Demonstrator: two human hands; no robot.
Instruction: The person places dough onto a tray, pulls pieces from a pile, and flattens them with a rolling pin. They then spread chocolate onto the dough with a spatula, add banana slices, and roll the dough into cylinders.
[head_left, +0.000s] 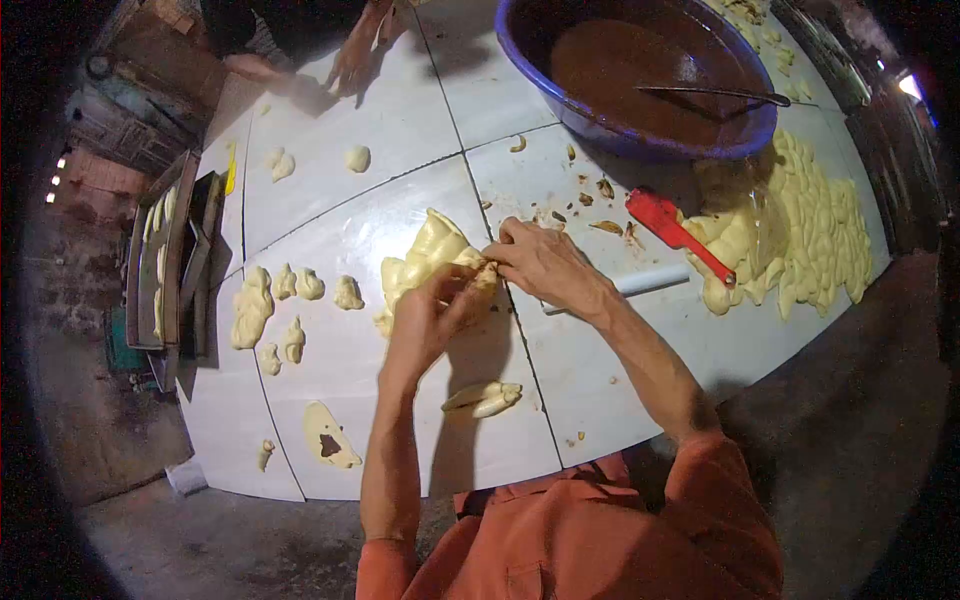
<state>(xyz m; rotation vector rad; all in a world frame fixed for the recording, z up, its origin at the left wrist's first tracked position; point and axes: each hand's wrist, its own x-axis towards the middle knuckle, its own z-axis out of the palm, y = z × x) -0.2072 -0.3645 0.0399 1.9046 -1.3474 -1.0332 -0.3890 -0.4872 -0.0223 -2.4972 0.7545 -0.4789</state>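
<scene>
Over the middle of the white tiled table, my left hand and my right hand meet, with fingers closed on a small piece of dough. Brown bits show on that piece. Just behind my left hand lies a larger pile of pale yellow dough. Nearer the front edge rests a folded dough piece. To the left, a flat dough piece bears a dark brown filling, with several small dough lumps beyond it. A white rolling pin lies beside my right wrist.
A purple basin of brown filling holds a spoon. A red scraper lies by many dough pieces at right. Another person's hands are at the far side. Trays stand left.
</scene>
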